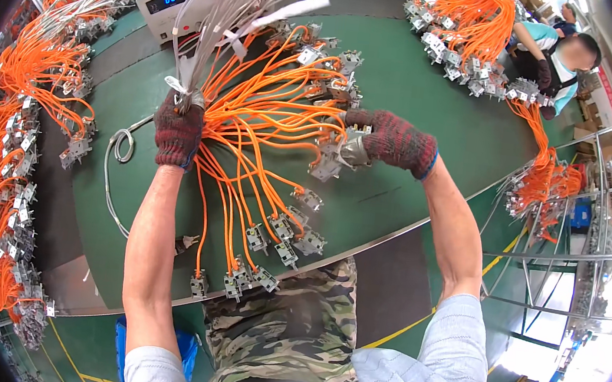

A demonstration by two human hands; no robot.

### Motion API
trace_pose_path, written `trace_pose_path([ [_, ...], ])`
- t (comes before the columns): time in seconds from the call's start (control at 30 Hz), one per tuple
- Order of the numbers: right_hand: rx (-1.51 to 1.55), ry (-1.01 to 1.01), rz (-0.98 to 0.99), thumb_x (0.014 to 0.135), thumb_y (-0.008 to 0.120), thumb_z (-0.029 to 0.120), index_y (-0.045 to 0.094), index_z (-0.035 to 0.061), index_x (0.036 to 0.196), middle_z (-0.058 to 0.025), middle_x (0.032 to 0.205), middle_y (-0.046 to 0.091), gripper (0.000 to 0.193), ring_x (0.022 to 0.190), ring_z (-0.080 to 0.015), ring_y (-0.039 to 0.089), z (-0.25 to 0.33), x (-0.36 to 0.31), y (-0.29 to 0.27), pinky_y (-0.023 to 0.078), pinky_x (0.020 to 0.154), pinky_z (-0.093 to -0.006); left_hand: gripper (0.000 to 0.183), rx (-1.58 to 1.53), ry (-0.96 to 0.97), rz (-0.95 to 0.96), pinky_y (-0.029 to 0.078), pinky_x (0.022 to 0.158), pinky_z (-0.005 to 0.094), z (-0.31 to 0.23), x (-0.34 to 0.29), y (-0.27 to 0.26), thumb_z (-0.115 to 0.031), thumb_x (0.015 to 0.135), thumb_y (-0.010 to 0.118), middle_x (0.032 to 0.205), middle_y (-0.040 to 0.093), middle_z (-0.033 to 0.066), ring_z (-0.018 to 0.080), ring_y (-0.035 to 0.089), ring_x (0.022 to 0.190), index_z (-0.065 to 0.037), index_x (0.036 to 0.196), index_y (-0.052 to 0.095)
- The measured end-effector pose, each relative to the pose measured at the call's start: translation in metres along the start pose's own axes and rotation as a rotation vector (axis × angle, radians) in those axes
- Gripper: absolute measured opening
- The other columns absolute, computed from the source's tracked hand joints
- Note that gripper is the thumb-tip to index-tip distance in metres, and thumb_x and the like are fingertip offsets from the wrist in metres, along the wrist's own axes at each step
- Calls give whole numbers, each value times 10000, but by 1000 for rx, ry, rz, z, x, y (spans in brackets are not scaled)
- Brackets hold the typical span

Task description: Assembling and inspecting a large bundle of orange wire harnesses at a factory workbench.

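While our left hand (178, 134) clenches thin grey wires (218, 33), our right hand (399, 143) pinching a boxy grey connector (354, 152), tugging could tangle slim orange cables (226, 117).

A bundle of orange cables (249, 108) lies fanned out across the green tabletop (423, 69), its strands gathered tightly at the left and spreading in loose curves to the right and toward the near edge. Boxy grey connectors (283, 227) cap the spread ends, some crowded together at the right, others lying close to the near edge. Beyond the gathered neck, pale grey leads (231, 12) splay away in a loose sheaf, with a white tie (175, 85) at its base
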State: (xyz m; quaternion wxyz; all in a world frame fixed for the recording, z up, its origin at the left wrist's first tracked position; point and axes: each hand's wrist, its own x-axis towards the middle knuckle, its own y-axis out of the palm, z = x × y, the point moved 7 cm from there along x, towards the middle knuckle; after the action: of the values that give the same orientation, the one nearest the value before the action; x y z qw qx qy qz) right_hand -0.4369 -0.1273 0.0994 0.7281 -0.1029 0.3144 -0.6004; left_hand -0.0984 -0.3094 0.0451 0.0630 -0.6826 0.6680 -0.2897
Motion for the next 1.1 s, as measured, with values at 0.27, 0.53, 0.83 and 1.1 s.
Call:
trace_pose_path([
  [0.27, -465, -226, -93, 808, 819, 277, 663, 150, 1433, -129, 1074, 741, 656, 975, -257, 717, 23, -8, 7, 574, 879, -411, 308, 43, 64, -34, 548, 746, 475, 0, -2, -3, -263, 987, 700, 923, 762, 201, 392, 741, 848, -43, 1202, 714],
  [0.53, -1052, -371, -310, 824, 807, 303, 579, 160, 1503, -188, 1151, 650, 730, 1059, -385, 632, -1, -34, 64, 536, 914, -498, 318, 95, -52, 52, 551, 778, 492, -2, 9, 7, -288, 990, 658, 962, 750, 243, 460, 717, 928, -43, 1186, 708],
  [0.83, -781, -164, -206, 817, 776, 291, 521, 78, 1512, -216, 1143, 605, 771, 1065, -412, 622, 53, -67, 149, 529, 864, -515, 367, 210, 29, 102, 542, 793, 490, -14, 48, 8, -328, 980, 584, 940, 739, 267, 395, 753, 912, -48, 1151, 749],
  [1.1, -779, -111, -280, 803, 803, 367, 464, 45, 1553, -200, 1140, 583, 884, 1044, -378, 610, 86, -56, 218, 539, 841, -504, 316, -39, 66, 50, 553, 763, 430, 18, 65, -2, -327, 953, 681, 898, 761, 202, 334, 714, 811, -70, 1113, 771],
])
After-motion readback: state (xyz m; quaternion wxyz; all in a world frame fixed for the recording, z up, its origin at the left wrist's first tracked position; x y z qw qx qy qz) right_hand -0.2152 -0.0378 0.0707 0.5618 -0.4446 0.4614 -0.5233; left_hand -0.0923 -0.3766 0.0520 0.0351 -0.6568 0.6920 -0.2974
